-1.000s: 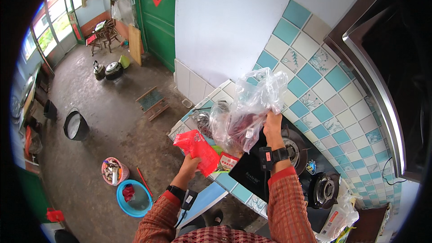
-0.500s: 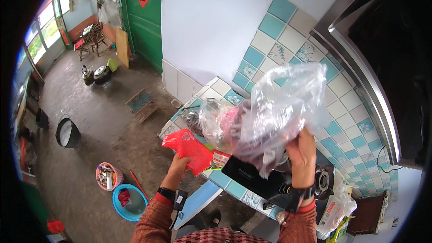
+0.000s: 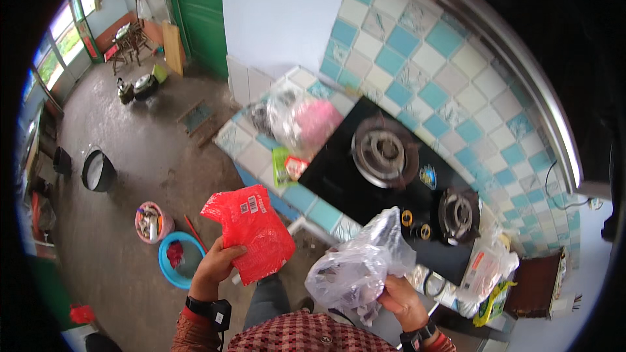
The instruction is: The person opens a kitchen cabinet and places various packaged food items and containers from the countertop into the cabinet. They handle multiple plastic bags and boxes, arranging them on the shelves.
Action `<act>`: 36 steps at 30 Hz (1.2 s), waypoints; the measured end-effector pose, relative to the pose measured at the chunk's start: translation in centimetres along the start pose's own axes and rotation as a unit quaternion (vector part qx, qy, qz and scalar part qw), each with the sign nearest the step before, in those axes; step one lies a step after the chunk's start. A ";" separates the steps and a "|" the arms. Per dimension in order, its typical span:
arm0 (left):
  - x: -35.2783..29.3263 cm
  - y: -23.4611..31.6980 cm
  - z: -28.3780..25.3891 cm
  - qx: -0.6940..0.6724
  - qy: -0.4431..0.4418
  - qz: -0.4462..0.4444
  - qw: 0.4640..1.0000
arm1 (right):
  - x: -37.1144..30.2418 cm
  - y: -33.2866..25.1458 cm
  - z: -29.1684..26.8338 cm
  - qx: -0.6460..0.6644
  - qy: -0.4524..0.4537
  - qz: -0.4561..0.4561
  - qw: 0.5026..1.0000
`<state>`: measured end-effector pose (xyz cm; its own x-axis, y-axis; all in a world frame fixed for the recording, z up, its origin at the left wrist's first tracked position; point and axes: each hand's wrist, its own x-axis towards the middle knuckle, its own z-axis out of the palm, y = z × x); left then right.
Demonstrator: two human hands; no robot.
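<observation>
Taking the middle of the view as the clock's hub, the left hand grasps a red plastic packet at 7 o'clock; the right hand clutches a clear plastic bag at 5. The tiled counter carries a black two-burner gas hob at 3 to 4, with a pink bundle in clear wrap at 12. Teal-and-cream wall tiles rise at 2, and a green door stands at 11. Across the grey-brown floor, a kettle and lidded pot sit near 10, a black bucket at 9, a blue basin and pink basket at 8.
</observation>
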<state>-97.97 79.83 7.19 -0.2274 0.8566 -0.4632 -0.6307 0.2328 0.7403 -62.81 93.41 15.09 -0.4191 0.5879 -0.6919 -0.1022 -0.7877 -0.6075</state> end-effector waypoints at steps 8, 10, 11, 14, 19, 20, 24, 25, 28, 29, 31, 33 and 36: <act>-7.5 -15.7 0.5 0.059 -0.012 -0.122 0.991 | 2.9 19.8 -16.7 0.122 0.057 0.113 0.984; -7.9 -19.9 -0.5 0.047 -0.020 -0.140 0.989 | 3.5 23.7 -20.2 0.196 0.044 0.155 0.967; -7.7 -21.6 -1.3 0.043 -0.026 -0.180 0.982 | 3.8 25.4 -21.2 0.214 0.082 0.154 0.961; -6.4 -26.1 -3.5 0.045 -0.023 -0.208 0.977 | 4.6 27.9 -22.3 0.168 0.148 0.116 0.968; -2.2 -33.5 -8.0 0.077 -0.015 -0.251 0.965 | 9.7 29.3 -22.7 -0.053 0.109 0.014 0.993; -0.9 -35.1 -8.9 0.084 -0.023 -0.242 0.966 | 11.0 30.0 -23.4 -0.104 0.090 -0.013 0.990; 4.1 -41.6 -11.5 0.120 -0.028 -0.212 0.970 | 20.6 32.8 -28.7 -0.048 0.183 0.036 0.981; 5.2 -43.3 -12.0 0.108 -0.023 -0.213 0.971 | 23.4 33.3 -30.5 -0.010 0.187 0.075 0.980; 9.7 -48.1 -13.4 0.065 -0.045 -0.181 0.980 | 30.3 34.8 -35.0 0.127 0.104 -0.013 0.986; 11.0 -49.6 -13.8 0.057 -0.059 -0.171 0.982 | 33.1 35.4 -35.9 0.145 0.116 -0.019 0.982; 13.9 -52.2 -14.5 0.052 -0.090 -0.164 0.981 | 37.0 36.0 -38.3 -0.487 0.088 -0.270 0.826; 16.3 -54.0 -15.5 0.054 -0.134 -0.158 0.977 | 41.9 36.1 -39.7 -0.324 0.093 -0.205 0.919; 19.6 -55.8 -16.1 0.107 -0.134 -0.189 0.967 | 49.3 35.8 -40.2 0.168 0.070 -0.100 0.978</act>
<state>-79.20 76.26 -51.01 0.2072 0.7734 -0.5991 -0.4567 0.6180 0.6399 -50.87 101.61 -56.47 -0.2351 0.7380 -0.6325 -0.4696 -0.6560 -0.5909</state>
